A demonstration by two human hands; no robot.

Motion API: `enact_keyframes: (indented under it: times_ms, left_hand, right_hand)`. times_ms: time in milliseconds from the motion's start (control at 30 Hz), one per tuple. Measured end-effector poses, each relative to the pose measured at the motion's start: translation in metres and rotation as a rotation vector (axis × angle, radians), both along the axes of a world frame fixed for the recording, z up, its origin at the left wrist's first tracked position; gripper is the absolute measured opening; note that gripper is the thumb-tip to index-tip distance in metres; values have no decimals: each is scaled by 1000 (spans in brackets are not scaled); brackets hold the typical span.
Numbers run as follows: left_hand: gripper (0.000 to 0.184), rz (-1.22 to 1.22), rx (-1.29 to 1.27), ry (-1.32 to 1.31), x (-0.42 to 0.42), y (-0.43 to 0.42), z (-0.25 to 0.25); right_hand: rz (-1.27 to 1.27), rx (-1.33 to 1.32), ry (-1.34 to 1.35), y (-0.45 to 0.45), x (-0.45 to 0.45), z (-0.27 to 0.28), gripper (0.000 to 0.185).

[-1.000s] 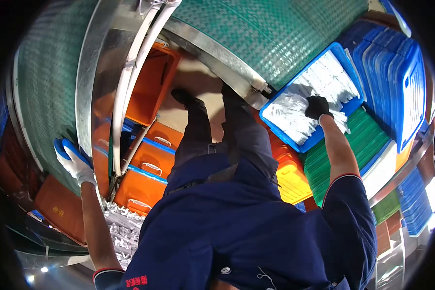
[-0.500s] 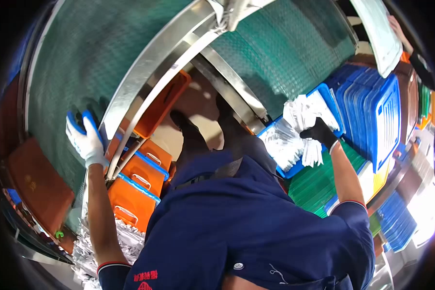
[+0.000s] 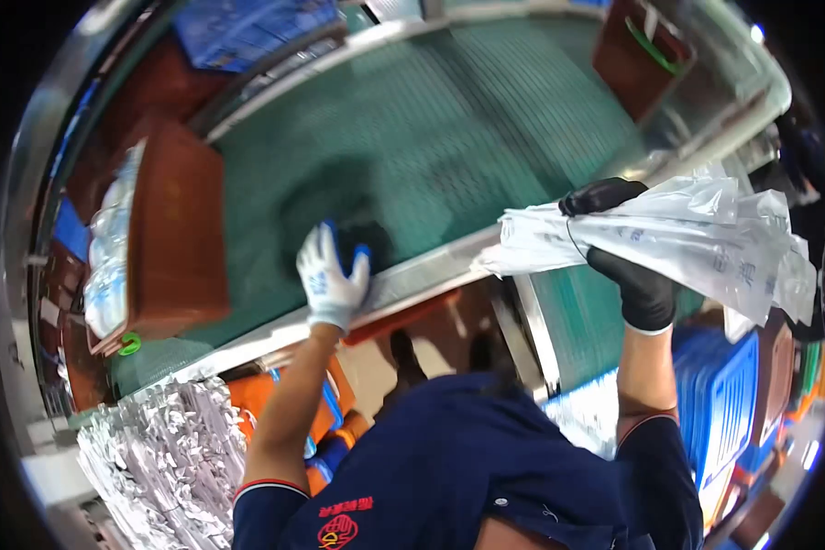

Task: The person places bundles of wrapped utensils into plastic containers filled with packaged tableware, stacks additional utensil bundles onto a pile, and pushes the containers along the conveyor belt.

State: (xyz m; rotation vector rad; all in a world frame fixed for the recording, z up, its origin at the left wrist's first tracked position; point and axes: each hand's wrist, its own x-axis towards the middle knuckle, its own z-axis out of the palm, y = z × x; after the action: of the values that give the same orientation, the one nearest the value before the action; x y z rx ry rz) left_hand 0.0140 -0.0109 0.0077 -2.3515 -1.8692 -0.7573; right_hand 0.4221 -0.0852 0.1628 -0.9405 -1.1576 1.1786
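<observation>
My right hand (image 3: 628, 252), in a black glove, grips a banded bundle of white plastic packets (image 3: 733, 243) near its narrow end. The wider end fans out to the right, with faint print on it. A thin dark band circles the bundle beside the fingers. My left hand (image 3: 330, 280), in a white glove with blue on the palm side, has its fingers apart over the near metal edge (image 3: 412, 284) of the green conveyor belt (image 3: 431, 156). Nothing is in it. More white packets (image 3: 587, 417) lie below my right forearm.
A brown crate (image 3: 179, 238) filled with plastic-wrapped things stands on the belt's left end. Another brown crate (image 3: 632, 60) is at the far right. A heap of white strips (image 3: 165, 458) lies at lower left, beside orange bins (image 3: 257, 399). Blue crates (image 3: 720, 394) are stacked at right.
My right hand has lifted the bundle out of the blue bin, up to the belt's level. My view has tilted up, and my left hand now appears farther right along the belt edge.
</observation>
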Motion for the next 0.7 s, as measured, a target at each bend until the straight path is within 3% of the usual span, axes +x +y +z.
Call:
enact_keyframes:
  times_ms: [33, 67, 133, 200, 233, 267, 300, 367, 400, 500, 567, 600, 633, 700]
  left_hand:
    - [76, 5, -22, -26, -2, 1, 11]
    - [76, 8, -35, -32, -5, 0, 17]
    - [76, 20, -54, -12, -10, -1, 26]
    - [73, -20, -17, -25, -23, -1, 19]
    - [72, -39, -6, -11, -27, -4, 16]
    - [71, -31, -40, -2, -38, -8, 16]
    - [69, -45, 12, -7, -44, -9, 13]
    - [64, -82, 4, -32, -59, -13, 16]
    - [63, -116, 36, -43, -67, -14, 17]
    - [63, -180, 53, -15, -86, -24, 30]
    - [63, -255, 79, -40, -99, -28, 24]
    - [63, -323, 81, -61, -107, -33, 27]
    - [61, -394, 49, -47, -116, -40, 34]
    - [56, -503, 35, -162, -133, -63, 37]
  right_hand:
    - [-106, 221, -244, 15, -28, 25, 51]
    - [-91, 285, -174, 31, -41, 27, 48]
    - [-170, 277, -340, 60, -59, -1, 50]
    - [-295, 302, -663, 100, -78, -73, 66]
    - [-349, 701, -1103, 111, -81, -102, 62]
    - [-310, 297, -623, 120, -112, -124, 50]
    - [-388, 481, -1080, 137, -118, -142, 40]
    - [-162, 24, -787, 144, -156, -62, 41]
    - [-166, 158, -648, 142, -178, -28, 45]
    - [-72, 335, -785, 143, -218, 27, 48]
    - [23, 563, -727, 152, -244, 55, 53]
    - [104, 779, -979, 158, -257, 77, 53]
    - [95, 790, -984, 168, -273, 90, 53]
    - [239, 659, -651, 188, -316, 118, 47]
